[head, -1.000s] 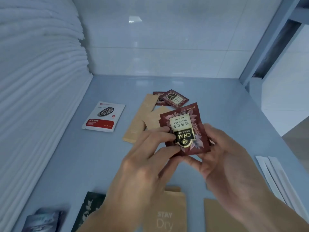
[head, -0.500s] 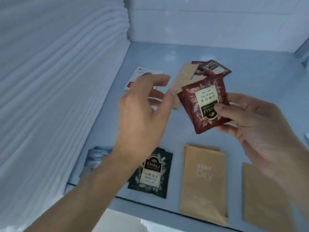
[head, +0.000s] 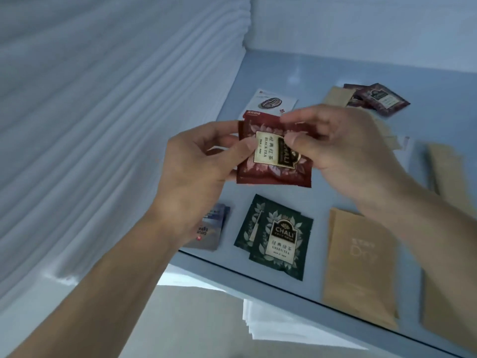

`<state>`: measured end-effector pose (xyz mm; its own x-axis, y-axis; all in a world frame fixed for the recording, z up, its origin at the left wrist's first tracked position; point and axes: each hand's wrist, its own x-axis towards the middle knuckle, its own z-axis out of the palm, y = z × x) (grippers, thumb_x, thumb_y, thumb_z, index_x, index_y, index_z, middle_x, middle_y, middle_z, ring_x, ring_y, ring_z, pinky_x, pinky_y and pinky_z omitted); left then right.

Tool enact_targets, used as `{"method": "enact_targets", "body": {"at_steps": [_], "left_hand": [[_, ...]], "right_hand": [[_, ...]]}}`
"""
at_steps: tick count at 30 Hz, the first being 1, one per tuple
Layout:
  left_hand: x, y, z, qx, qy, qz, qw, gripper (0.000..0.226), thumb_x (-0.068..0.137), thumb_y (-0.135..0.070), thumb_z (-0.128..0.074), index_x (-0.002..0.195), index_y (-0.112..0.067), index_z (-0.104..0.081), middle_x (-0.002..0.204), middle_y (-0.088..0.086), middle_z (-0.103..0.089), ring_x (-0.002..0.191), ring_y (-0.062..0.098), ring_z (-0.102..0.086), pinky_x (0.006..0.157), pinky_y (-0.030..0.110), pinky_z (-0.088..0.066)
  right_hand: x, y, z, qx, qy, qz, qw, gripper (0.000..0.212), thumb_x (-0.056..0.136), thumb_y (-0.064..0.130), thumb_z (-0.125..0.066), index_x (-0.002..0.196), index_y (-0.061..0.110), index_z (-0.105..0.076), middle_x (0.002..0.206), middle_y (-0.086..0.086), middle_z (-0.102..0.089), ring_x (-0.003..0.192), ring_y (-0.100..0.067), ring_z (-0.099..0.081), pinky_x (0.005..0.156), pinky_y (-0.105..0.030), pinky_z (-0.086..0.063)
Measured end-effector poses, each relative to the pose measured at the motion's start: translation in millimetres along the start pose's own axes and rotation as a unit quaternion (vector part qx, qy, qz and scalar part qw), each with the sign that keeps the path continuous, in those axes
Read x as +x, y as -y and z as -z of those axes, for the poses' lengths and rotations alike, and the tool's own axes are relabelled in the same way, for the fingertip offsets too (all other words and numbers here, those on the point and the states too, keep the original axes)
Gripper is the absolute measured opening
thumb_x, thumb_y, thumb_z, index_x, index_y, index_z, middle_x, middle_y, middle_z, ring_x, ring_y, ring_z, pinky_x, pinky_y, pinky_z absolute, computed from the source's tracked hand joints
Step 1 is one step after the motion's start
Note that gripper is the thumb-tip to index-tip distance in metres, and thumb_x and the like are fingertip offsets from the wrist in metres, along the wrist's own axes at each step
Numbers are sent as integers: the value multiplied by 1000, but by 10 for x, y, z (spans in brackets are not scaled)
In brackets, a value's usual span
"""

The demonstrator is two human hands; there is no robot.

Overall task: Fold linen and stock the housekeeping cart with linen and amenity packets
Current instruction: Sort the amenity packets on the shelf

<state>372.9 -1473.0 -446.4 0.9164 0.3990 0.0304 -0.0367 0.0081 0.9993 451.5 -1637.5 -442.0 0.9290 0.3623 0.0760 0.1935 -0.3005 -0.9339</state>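
- On my far left I see the linen stack [head: 90, 112], white folded layers standing high beside the shelf [head: 296, 71].
- At the shelf's front edge, just right of the stack, a grey packet [head: 210, 228] lies flat, partly behind my left wrist.
- My left hand [head: 196, 164] pinches the left edge of the red tea packet [head: 273, 161], thumb on its front face, fingers curled behind.
- I hold that red packet up above the shelf, between both hands, label towards me; it reads BLACK TEA.
- Behind it a white coffee packet [head: 271, 102] lies on the shelf, its near part hidden by the red one.
- Below the held packet, green tea packets [head: 278, 239] lie overlapped near the front edge; the top one reads GREEN TEA.
- My right hand [head: 343, 143] grips the red packet's upper right part, thumb pressed on the label.
- Further back, more red packets [head: 382, 99] rest on a tan sachet [head: 335, 95].
- To the right, a tan pouch [head: 361, 264] marked Dry lies at the front edge; more tan pouches beside it are blurred.
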Motion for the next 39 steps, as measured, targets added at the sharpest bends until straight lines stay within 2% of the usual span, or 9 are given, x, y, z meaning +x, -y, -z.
{"method": "enact_targets", "body": {"at_steps": [3, 9, 12, 16, 21, 25, 29, 35, 39], "left_hand": [[32, -3, 113, -47, -62, -22, 997, 14, 85, -5, -73, 99, -6, -74, 73, 4, -65, 74, 23, -70, 70, 33, -60], [29, 183, 62, -6, -191, 56, 980, 23, 87, -9, -73, 107, -10, -62, 98, 11, -72, 78, 16, -75, 68, 28, -59], [-59, 290, 23, 235, -173, 18, 956, 40, 85, -18, -75, 120, -22, -54, 104, -6, -65, 81, -1, -67, 63, 19, -54], [-106, 437, 33, 482, -97, -163, 855, 40, 78, -8, -79, 115, -10, -65, 122, 9, -53, 108, 26, -54, 71, 30, -43], [105, 584, 5, 548, -11, -125, 827, 21, 81, -7, -75, 102, -9, -74, 114, 11, -61, 107, 29, -49, 80, 32, -41], [233, 595, -23, 585, -17, -96, 805, 22, 85, -8, -67, 106, -11, -73, 112, 11, -62, 107, 33, -48, 85, 42, -45], [246, 601, 24, 608, -29, -80, 789, 25, 85, -16, -68, 109, -9, -71, 115, 12, -60, 111, 31, -48, 91, 45, -45], [352, 555, -79, 603, -59, -102, 789, 17, 86, -16, -65, 99, -7, -72, 107, 11, -58, 102, 28, -48, 87, 41, -46], [432, 549, -270, 565, -44, -123, 814, 21, 86, -12, -63, 105, -7, -70, 110, 7, -57, 105, 24, -48, 88, 38, -47]], "right_hand": [[78, 154, -114, 95, -12, -8, 995, 24, 88, 19, -73, 112, 16, -71, 92, 2, -77, 85, -8, -74, 79, -30, -60], [305, 64, -272, 119, 32, -125, 985, 21, 85, 12, -76, 106, 14, -72, 93, -1, -76, 79, -9, -71, 56, -17, -51], [482, -86, -405, 94, 12, -177, 980, 13, 85, 7, -76, 90, 19, -72, 98, -2, -73, 84, -12, -67, 54, -17, -49], [659, -217, -627, -6, 37, -171, 985, 14, 86, 9, -74, 89, 22, -70, 102, -5, -71, 92, -16, -66, 70, -25, -55], [703, -256, -862, -184, 50, -35, 981, 15, 88, 8, -66, 95, 14, -77, 95, -7, -75, 92, -20, -68, 75, -26, -52], [714, -342, -854, -229, 79, 5, 970, 27, 94, 16, -62, 120, 11, -68, 121, -9, -68, 114, -24, -61, 99, -36, -48], [704, -437, -571, -300, -4, 103, 948, 27, 94, 12, -53, 116, 14, -69, 116, -5, -67, 110, -22, -59, 93, -30, -44], [840, -638, -30, -239, -133, -3, 962, 21, 88, 4, -55, 100, 11, -71, 103, -9, -66, 88, -22, -63, 82, -25, -42], [831, -750, 53, -306, -116, 2, 945, 28, 84, 4, -58, 109, 11, -67, 116, -10, -55, 109, -26, -50, 90, -25, -34]]}}
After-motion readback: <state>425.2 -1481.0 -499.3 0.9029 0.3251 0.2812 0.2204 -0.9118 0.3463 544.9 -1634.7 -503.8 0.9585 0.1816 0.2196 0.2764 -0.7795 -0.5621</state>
